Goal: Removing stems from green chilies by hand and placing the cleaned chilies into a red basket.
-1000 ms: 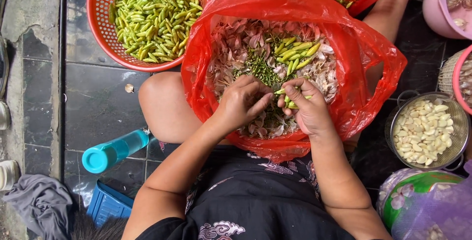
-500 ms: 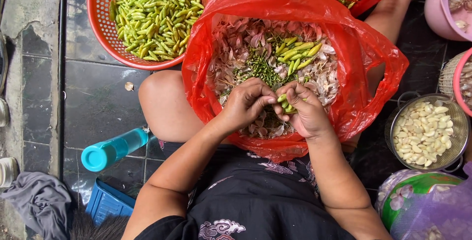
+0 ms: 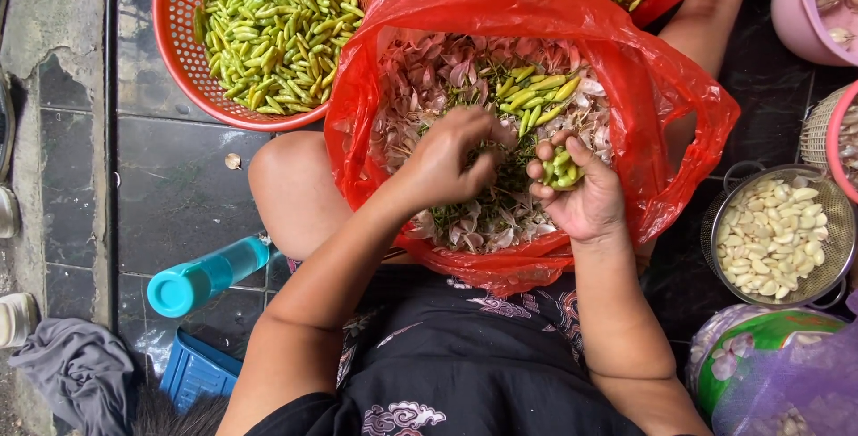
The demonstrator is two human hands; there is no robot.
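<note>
Right hand (image 3: 579, 197) cupped, fingers curled round a few small green chilies (image 3: 561, 168). Left hand (image 3: 447, 161) just beside it, fingers bunched, apparently pinching stems. Both over the red plastic bag (image 3: 679, 105) of pink peelings; loose chilies beyond, lengthwise away. Round red plastic basket (image 3: 174, 61) far left, dark tiled floor (image 3: 170, 195).

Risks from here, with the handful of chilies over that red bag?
1. The right hand cups several green chilies loosely; some may drop among the peels in the red bag.
2. The left hand pinches over the stem pile, so stems might mix with cleaned chilies.
</note>
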